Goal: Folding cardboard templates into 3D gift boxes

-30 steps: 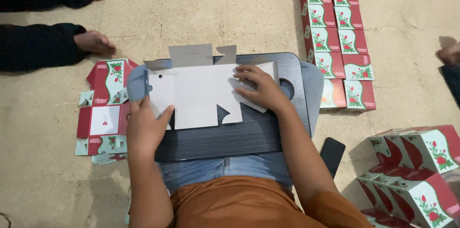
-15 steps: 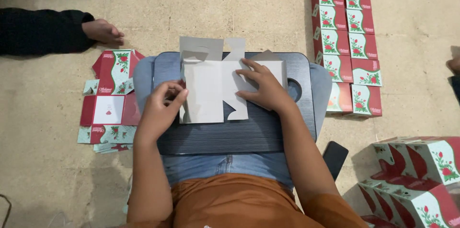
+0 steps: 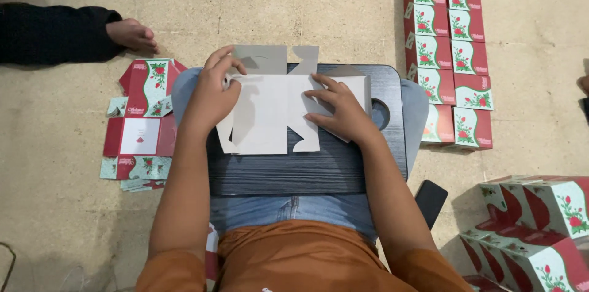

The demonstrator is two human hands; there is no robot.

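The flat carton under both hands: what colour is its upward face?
Plain pale grey, unprinted, on the flat carton; head view.

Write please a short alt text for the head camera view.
A seated person's left hand folds a flat grey carton blank on a dark lap tray while the right hand presses it down; printed red-and-green cartons lie on the floor.

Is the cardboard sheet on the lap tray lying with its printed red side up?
No, the cardboard sheet shows its plain grey-white side, under both hands.

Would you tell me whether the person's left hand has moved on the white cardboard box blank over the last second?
Yes. The left hand has moved up the black lap tray to the blank's top left corner.
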